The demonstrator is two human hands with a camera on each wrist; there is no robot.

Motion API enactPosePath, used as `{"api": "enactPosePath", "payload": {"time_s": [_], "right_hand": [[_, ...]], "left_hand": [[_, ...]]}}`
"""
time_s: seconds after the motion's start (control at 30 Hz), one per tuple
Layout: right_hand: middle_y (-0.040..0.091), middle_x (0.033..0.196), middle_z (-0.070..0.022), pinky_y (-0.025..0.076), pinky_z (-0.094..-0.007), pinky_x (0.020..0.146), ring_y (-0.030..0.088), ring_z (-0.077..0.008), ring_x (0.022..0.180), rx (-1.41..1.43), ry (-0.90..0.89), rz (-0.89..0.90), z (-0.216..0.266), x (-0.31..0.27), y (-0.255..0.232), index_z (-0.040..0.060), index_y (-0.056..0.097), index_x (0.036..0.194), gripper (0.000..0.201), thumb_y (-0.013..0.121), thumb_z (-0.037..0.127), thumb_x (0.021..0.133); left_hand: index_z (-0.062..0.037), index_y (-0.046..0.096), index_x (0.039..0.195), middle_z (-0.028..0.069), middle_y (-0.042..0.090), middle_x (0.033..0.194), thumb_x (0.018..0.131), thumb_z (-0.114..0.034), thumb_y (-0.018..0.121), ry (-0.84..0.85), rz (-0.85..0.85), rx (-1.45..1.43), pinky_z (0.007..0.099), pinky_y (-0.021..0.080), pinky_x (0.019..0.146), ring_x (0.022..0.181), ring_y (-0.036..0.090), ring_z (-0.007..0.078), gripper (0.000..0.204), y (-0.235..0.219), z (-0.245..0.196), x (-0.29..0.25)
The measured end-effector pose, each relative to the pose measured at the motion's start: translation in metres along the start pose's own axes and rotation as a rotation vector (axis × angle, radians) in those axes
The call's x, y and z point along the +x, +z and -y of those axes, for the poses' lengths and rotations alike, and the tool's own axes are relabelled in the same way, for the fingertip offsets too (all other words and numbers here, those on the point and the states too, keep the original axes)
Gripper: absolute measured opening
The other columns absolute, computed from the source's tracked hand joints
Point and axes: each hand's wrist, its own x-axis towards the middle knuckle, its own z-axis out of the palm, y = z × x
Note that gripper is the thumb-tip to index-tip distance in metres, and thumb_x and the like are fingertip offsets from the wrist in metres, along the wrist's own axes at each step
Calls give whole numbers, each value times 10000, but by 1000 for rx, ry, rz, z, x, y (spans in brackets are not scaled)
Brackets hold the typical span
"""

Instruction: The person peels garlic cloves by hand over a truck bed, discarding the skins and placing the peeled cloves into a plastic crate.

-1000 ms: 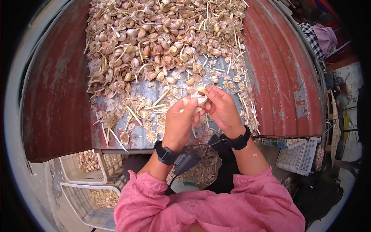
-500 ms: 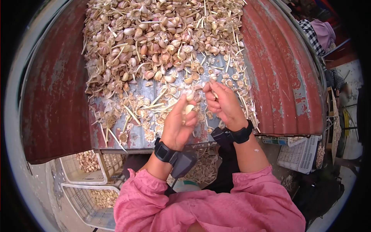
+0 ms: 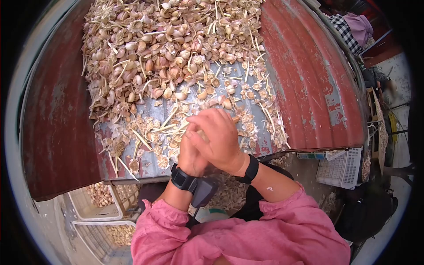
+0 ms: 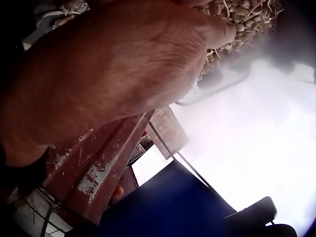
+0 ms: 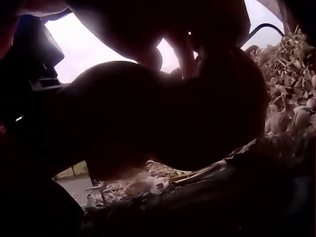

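The right hand (image 3: 218, 143) crossed over the left hand (image 3: 189, 157); whether either gripped anything, I couldn't tell. Garlic (image 3: 150, 53) lay heaped beyond them. Hand-cleaning cloves seemed underway; the next move probably called for parting the hands.

pinkish garlic (image 3: 154, 57), pink shirt (image 3: 247, 234), black-white checked cloth (image 3: 347, 32)

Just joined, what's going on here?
A person in a pink cloth shirt is at a red-and-grey corrugated metal table, bare hands together. In the head view the right hand overlaps the left hand, hiding whatever they may hold. A large heap of pinkish garlic cloves lies beyond them, with dry tan stalks closer in. White plastic crates sit below.
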Motion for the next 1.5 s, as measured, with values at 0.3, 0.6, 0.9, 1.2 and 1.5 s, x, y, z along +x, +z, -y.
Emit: {"api": "enactPosePath", "payload": {"time_s": [0.3, 0.6, 0.9, 1.2, 1.5], "right_hand": [[475, 507, -123, 361, -305, 435, 445, -204, 423, 279, 432, 264, -43, 6, -5, 8, 478, 595, 369, 499, 275, 849], [382, 552, 30, 285, -187, 431, 357, -61, 466, 1460, 963, 240, -66, 11, -24, 12, 525, 834, 194, 460, 190, 878], [603, 816, -93, 444, -273, 585, 571, -139, 671, 107, 514, -99, -119, 7, -49, 12, 593, 949, 239, 602, 131, 741], [593, 733, -150, 446, -341, 628, 575, -285, 688, 77, 312, 350, -85, -4, -1, -6, 610, 857, 245, 602, 200, 726], [541, 709, -63, 420, -250, 552, 508, -127, 588, 37, 198, 577, -78, -13, 3, -4, 528, 921, 201, 563, 3, 724]], "left_hand": [[-59, 499, 921, -17, 521, 713, 862, -198, 513, 270, -95, 389, 165, 284, 416, 513, 399, 38, 151, 12, -2, -7], [-54, 497, 932, 31, 530, 822, 881, -217, 434, -269, 215, -625, 199, 327, 404, 584, 435, 93, 182, 0, -11, -2], [-48, 478, 932, 56, 518, 856, 880, -199, 445, 58, -31, -292, 170, 327, 403, 582, 424, 89, 163, -1, -26, -41], [-55, 488, 933, 36, 504, 861, 879, -233, 437, 923, -764, 153, 154, 272, 373, 557, 407, 56, 193, -126, -93, -247], [-15, 509, 864, 63, 530, 776, 835, -239, 478, 1334, -1430, 178, 209, 327, 393, 549, 453, 107, 228, -244, -118, -401]]}}
